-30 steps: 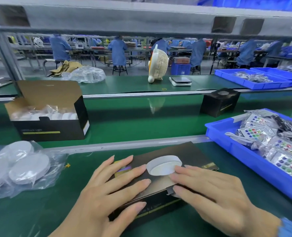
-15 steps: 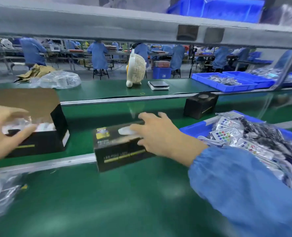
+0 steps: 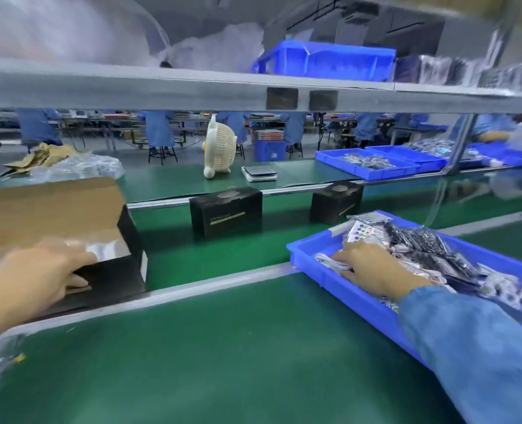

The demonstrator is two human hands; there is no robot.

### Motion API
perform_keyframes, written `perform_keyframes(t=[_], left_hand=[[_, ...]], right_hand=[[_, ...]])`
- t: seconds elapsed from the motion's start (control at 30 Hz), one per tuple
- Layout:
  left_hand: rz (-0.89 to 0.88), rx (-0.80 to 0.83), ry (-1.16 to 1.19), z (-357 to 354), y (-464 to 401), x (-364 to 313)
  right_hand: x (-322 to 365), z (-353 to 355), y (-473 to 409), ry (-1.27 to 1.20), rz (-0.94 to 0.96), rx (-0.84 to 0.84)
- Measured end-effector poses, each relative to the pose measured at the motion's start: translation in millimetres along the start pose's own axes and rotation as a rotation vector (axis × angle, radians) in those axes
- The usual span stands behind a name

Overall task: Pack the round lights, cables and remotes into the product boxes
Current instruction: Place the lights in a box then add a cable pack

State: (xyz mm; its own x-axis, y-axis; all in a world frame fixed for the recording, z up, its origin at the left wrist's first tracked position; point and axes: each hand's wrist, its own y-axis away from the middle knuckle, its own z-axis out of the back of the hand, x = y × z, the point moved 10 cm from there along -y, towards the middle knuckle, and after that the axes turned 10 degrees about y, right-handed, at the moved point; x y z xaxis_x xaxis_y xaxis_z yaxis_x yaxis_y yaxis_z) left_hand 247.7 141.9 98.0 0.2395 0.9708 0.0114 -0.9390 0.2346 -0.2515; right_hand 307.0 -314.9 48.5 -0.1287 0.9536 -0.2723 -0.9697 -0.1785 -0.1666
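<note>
- Open box (image 3: 100, 240) is sitting on the belt at the left, flap up, bagged lights inside.
- Left hand (image 3: 36, 280) is gripping its front wall.
- Right hand (image 3: 373, 267) is lying in the blue tray (image 3: 314, 270), fingers curled onto a bagged white cable (image 3: 330, 261).
- Two closed boxes (image 3: 226, 215) are standing further along the belt.
</note>
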Motion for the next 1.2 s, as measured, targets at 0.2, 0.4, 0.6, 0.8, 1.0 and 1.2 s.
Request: perform_keyframes(t=[0.2,0.4,0.6,0.8,1.0,1.2], left_hand=[[-0.303,-0.134,-0.077,6,48,-138],[-0.432,-0.431,0.076,29,101,-225],[-0.232,-0.645,0.168,71,133,-161],[-0.147,-0.744,0.28,66,141,-125],[0.027,-0.13,0.0,9,98,-158],[-0.117,-0.251,0.198,12,105,-164]], right_hand=[[-23,105,50,-0.785,-0.262,-0.656],[154,200,117,-0.706,0.485,-0.655],[217,184,97,-0.5,0.494,-0.529],[258,197,82,-0.616,0.463,-0.53],[259,209,70,-0.677,0.435,-0.542],[282,219,59,-0.487,0.504,-0.509]])
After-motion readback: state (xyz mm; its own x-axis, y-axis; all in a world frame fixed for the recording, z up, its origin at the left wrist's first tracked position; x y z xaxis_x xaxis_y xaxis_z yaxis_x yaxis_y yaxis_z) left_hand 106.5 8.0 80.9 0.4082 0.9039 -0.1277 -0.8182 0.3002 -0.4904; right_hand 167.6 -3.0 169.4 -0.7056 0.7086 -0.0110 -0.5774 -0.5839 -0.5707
